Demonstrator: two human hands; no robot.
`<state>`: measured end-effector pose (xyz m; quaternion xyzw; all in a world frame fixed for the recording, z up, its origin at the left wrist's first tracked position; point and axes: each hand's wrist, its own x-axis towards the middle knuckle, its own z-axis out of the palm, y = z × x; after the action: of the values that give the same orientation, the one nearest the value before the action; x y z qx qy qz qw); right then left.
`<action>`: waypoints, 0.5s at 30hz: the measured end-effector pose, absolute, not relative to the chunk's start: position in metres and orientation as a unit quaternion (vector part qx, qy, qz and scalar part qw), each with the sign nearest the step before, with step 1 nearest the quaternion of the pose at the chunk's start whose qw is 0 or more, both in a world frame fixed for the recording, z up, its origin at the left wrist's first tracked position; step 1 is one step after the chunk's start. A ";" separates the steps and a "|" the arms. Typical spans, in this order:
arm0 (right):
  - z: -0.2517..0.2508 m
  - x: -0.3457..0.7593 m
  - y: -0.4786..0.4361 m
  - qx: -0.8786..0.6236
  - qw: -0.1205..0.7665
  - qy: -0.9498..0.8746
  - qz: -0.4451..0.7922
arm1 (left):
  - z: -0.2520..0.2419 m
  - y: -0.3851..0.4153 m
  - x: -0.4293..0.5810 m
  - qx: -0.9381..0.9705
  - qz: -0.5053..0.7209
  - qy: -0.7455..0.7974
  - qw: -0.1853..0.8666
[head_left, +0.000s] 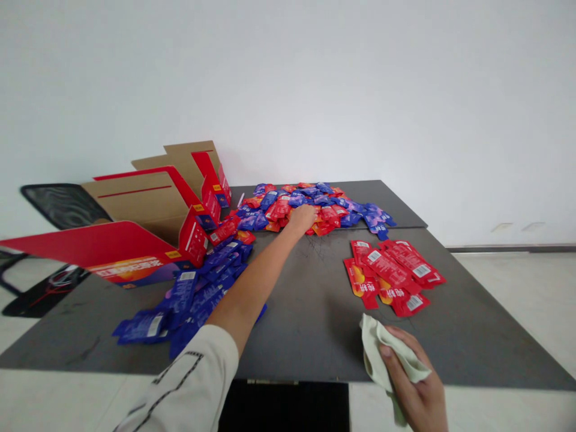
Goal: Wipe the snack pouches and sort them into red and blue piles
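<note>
Likely packing room, cardboard cartons, foil sachets

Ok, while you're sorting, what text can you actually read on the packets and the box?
Nothing can be quoted with confidence.
Red sachets: large white Chinese characters, too blurred to read; barcodes too small.
Blue sachets: white panels, too small to read.
Display box: Chinese banner along the front, too blurred to read.
</note>
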<state>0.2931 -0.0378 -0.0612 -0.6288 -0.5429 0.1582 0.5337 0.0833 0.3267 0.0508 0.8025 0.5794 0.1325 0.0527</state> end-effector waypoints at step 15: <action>-0.052 0.289 -0.037 -0.667 0.528 -0.489 0.195 | 0.100 0.177 0.052 0.591 0.440 0.475 0.480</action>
<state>0.2890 -0.0368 -0.0518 -0.6665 -0.4890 0.1949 0.5278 0.0519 0.1769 0.0995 0.5914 0.4752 0.4402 0.4803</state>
